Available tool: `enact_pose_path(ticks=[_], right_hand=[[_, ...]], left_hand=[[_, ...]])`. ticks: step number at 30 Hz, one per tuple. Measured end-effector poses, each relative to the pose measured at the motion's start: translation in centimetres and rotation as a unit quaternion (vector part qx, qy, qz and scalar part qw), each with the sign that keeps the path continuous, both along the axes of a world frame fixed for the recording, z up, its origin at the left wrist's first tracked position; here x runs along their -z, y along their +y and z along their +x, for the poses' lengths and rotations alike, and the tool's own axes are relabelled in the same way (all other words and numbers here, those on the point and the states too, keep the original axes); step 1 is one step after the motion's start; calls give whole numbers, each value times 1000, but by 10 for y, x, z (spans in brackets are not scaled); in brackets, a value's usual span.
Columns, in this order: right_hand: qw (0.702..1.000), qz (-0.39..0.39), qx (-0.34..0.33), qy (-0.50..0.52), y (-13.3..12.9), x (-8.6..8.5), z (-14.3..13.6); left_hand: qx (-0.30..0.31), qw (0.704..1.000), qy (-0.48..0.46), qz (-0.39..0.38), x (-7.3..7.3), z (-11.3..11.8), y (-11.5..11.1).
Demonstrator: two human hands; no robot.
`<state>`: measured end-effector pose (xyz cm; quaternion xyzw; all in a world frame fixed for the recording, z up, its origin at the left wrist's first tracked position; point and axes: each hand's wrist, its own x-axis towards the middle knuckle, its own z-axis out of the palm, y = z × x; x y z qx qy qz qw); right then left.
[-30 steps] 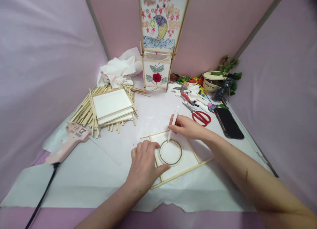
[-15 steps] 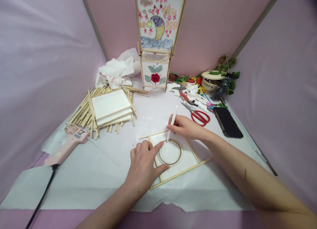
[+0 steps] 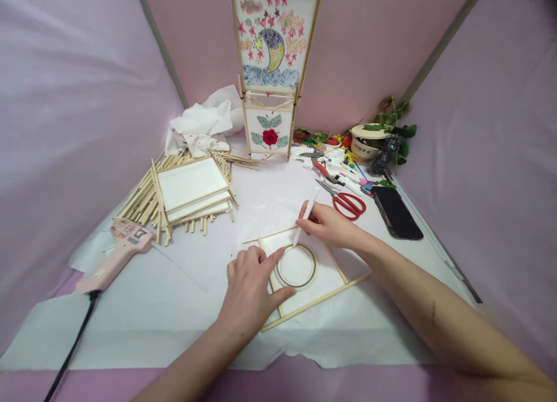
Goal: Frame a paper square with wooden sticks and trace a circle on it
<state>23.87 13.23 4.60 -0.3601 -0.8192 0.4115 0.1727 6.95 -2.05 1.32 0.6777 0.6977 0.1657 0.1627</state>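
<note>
A thin ring with a brownish rim, which looks like a tape roll, lies flat on a white panel framed with pale wooden sticks. My left hand steadies its left side, thumb and index finger stretched apart on the rim, the other fingers curled. In my right hand is a slim white pen, pinched and slanted, its tip at the ring's upper inner edge. Inside the ring, a faint dashed curve shows on the white surface.
A pink glue gun lies left, its cord running forward. Behind it are wooden sticks and stacked framed panels. A decorated lantern-like stand rises at the back. Red-handled scissors, pruners and a phone lie right.
The whole view has shifted slightly left. The pen's top leans a little further right, while its tip stays near the ring's upper edge. My left hand keeps its place on the ring.
</note>
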Motion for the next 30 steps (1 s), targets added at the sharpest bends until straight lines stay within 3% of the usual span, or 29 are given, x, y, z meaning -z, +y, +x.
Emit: enact_pose_path(ticks=[23,30], right_hand=[[989,91,113,7,-33,9,21],[960,130,215,123,-62,-5,32]], left_hand=[[-1,1000,9,22,3,1,0],[2,1000,7,16,2,0,0]])
